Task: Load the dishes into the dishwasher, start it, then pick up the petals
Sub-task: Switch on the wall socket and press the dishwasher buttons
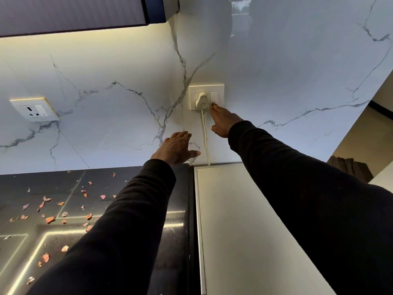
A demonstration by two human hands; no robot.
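Note:
My right hand (224,122) reaches up to the wall socket plate (206,96), one straight fingertip touching the switch beside the white plug (202,101). The plug's white cord (205,139) runs down behind the dishwasher's grey top (244,220). Lower down, my left hand (176,147) is stretched toward the marble wall with its fingers extended, holding nothing. Several pink and orange petals (50,219) lie scattered on the black countertop (127,182) at the left. The dishwasher's door and the dishes are out of view.
A second socket plate (35,109) sits on the marble wall at the left. A dark overhead cabinet (74,11) hangs at the top left with a light strip beneath it. A doorway opens at the far right.

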